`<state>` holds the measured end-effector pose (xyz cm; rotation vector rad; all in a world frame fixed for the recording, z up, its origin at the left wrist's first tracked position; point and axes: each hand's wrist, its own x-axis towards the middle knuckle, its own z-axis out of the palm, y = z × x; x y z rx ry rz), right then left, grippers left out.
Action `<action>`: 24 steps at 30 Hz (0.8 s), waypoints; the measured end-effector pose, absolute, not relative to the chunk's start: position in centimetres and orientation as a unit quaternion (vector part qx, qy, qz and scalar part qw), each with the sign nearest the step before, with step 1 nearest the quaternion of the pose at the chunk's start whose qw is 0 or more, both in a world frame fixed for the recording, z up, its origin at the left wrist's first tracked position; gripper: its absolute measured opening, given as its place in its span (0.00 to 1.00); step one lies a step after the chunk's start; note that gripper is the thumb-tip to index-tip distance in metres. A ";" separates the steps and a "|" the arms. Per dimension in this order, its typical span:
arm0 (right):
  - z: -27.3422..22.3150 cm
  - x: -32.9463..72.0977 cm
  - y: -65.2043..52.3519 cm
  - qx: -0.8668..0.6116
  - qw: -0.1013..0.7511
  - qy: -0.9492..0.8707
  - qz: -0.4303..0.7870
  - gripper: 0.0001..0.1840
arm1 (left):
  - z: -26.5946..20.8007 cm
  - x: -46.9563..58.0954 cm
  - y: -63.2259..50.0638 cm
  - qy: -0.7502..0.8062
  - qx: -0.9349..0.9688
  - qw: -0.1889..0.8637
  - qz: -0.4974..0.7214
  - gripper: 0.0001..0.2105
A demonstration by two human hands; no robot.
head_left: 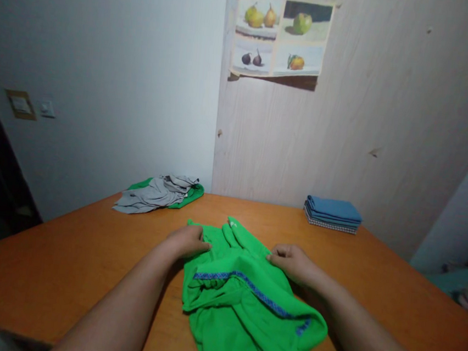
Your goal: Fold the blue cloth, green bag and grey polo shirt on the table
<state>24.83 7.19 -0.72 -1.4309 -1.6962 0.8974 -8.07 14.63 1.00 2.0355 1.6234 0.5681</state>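
Note:
A bright green garment with a blue patterned trim lies crumpled on the table in front of me, its lower part running out of view. Its exact kind is hard to make out from the folds. My left hand is closed on its upper left edge, thumb on top of the cloth. On the opposite side, my right hand pinches the upper right edge between thumb and fingers. The cloth between both hands is bunched and wrinkled.
The orange wooden table reaches back to the wall. A loose heap of grey and green clothes lies at the back left. A neat stack of folded blue and checked cloth sits at the back right. A fruit poster hangs above.

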 end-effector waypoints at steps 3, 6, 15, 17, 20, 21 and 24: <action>0.2 25.2 7.1 -0.537 0.474 -0.616 0.328 0.22 | 0.5 -7.7 15.2 0.581 0.703 0.290 0.290 0.11; 1.7 26.7 7.0 -0.535 0.607 -0.504 0.301 0.18 | 0.9 -7.8 16.0 0.581 0.629 0.302 0.419 0.11; 4.1 31.7 6.8 -0.447 0.840 -0.227 0.206 0.10 | 4.7 -10.4 16.0 0.522 0.357 0.284 0.721 0.07; 4.4 31.8 6.6 -0.431 0.853 -0.227 0.188 0.10 | 5.6 -10.4 15.5 0.471 0.312 0.265 0.781 0.07; 4.9 31.6 6.2 -0.398 0.875 -0.235 0.144 0.11 | 6.7 -10.7 14.8 0.397 0.282 0.217 0.846 0.08; 5.1 31.5 6.1 -0.394 0.878 -0.239 0.133 0.11 | 7.0 -10.9 14.6 0.379 0.281 0.201 0.858 0.08; 5.2 31.1 5.9 -0.392 0.875 -0.248 0.136 0.11 | 7.2 -11.1 14.4 0.352 0.296 0.181 0.869 0.10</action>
